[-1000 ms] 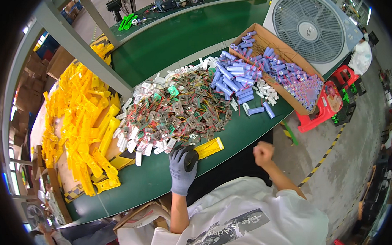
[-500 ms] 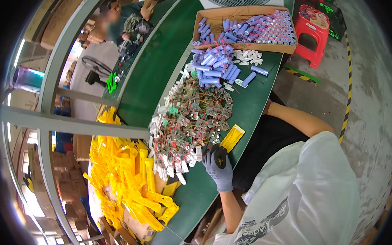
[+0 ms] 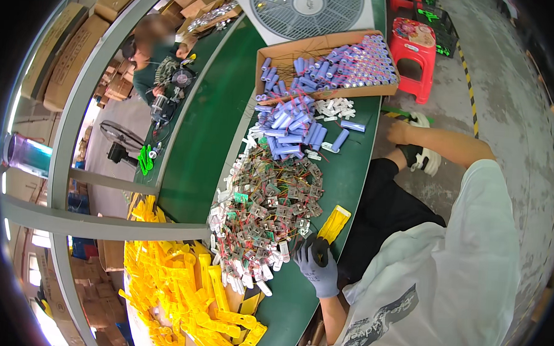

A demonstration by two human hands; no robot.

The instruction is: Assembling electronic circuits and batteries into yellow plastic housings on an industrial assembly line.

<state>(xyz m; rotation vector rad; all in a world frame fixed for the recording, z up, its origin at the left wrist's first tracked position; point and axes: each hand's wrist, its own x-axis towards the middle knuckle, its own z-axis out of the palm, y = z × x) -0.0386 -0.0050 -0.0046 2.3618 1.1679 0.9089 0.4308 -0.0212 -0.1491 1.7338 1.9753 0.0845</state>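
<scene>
**Gloved left hand [image 3: 317,266] clamped on a yellow plastic piece [image 3: 334,224]**

Head view: The 2 hands are well apart. The left, in a grey glove with dark fingertips, has its fingers curled over the near end of the yellow plastic piece, which lies slantwise at the edge of the green table [image 3: 290,314], its far end pointing away from the person. The bare right hand [image 3: 398,132] is out past that edge, above the floor; its fingers look curled, but whether it holds anything I cannot tell.

Just left of the yellow piece spreads a heap of small circuit boards [image 3: 279,200] with red wires, fringed by white parts. Beyond it is a pile of purple cylindrical cells [image 3: 288,127], with 2 more cells lying to its right beside some small white pieces [image 3: 335,109]. Behind the pile stands an open cardboard box [image 3: 353,91] of similar cells, and behind the box a box fan [image 3: 307,9]. A red stool [image 3: 415,65] stands on the floor to the right.

At lower left is a mass of yellow parts [image 3: 181,291], near a grey frame bar [image 3: 134,229]. At upper left, a co-worker [image 3: 147,71] sits at another bench, near some bright green parts [image 3: 145,160].
</scene>
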